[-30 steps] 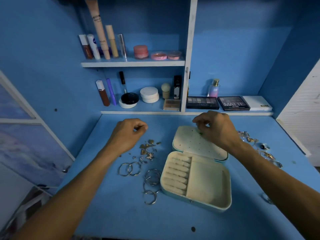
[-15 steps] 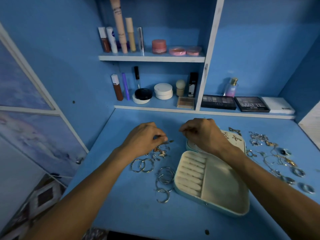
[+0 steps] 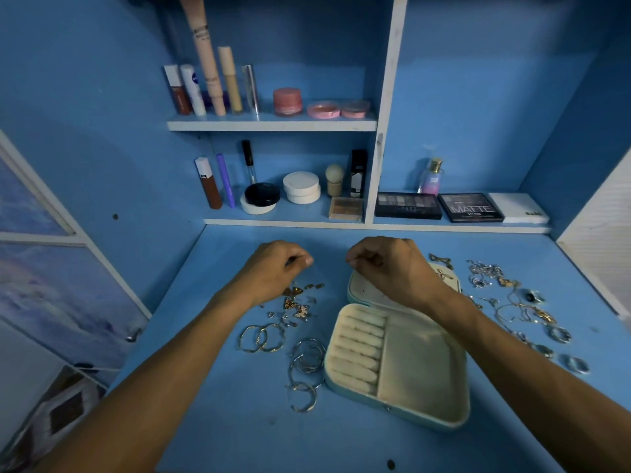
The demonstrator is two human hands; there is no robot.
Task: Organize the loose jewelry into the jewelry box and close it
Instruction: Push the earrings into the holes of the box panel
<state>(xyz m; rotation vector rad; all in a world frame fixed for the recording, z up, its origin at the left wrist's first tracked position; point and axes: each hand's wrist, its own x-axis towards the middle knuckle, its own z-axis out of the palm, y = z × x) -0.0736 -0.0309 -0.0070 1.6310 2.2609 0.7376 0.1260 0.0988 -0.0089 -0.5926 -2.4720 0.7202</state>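
The pale teal jewelry box [image 3: 423, 377] lies open on the blue desk, its lid [image 3: 363, 290] flat behind it, with ring rolls [image 3: 358, 349] on the left side. My left hand [image 3: 273, 271] hovers above small gold earrings [image 3: 295, 303], thumb and fingers pinching a tiny dark piece. My right hand [image 3: 389, 268] is above the lid, fingers curled, thumb and forefinger pinched on something too small to make out. Gold hoops [image 3: 261, 337] and silver hoops [image 3: 307, 367] lie left of the box. Rings and chains [image 3: 512, 302] lie to its right.
Behind the desk, a low shelf [image 3: 286, 220] carries makeup jars, tubes and eyeshadow palettes [image 3: 471, 208]. An upper shelf [image 3: 273, 124] holds more tubes and pink pots. Blue walls close in on the left and right. A mirror edge [image 3: 51, 240] stands at left.
My right hand left the lid and met my left hand in the middle. The two hands have since drawn apart, each still pinched.
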